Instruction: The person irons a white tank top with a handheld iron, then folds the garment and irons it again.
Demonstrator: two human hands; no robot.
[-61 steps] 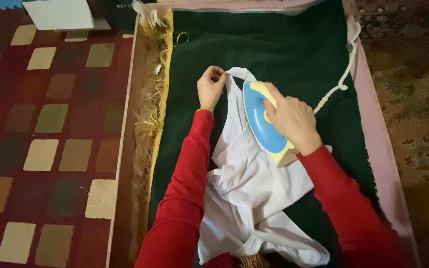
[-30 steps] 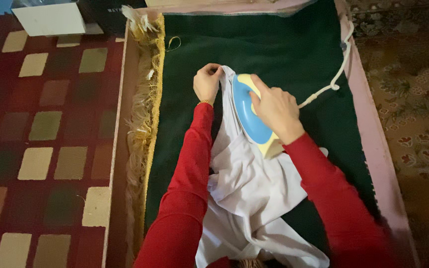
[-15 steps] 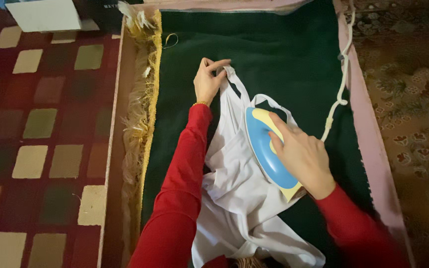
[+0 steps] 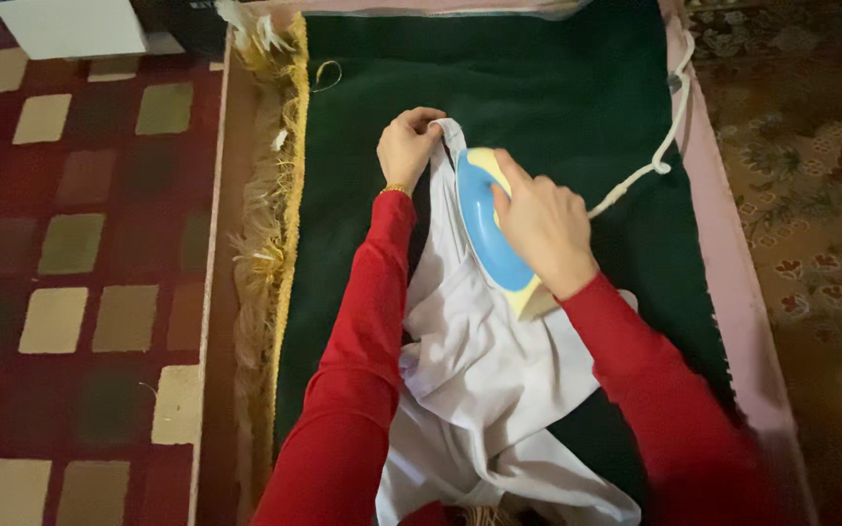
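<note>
A checked red rug (image 4: 80, 253) lies left of the green cloth's (image 4: 557, 88) yellow fringe (image 4: 260, 224).

Both red-sleeved arms reach forward. The left hand (image 4: 406, 146) is curled into a pinch, knuckles up; the right hand (image 4: 541, 224) is closed in a grip, palm down.

Your right hand (image 4: 541, 226) grips a smooth, glossy plastic iron (image 4: 484, 226) on thin, matt white cloth (image 4: 489, 370). Beneath it lies a fuzzy dark green blanket (image 4: 538, 88) with a rough, frayed yellow fringe (image 4: 265, 214).
</note>
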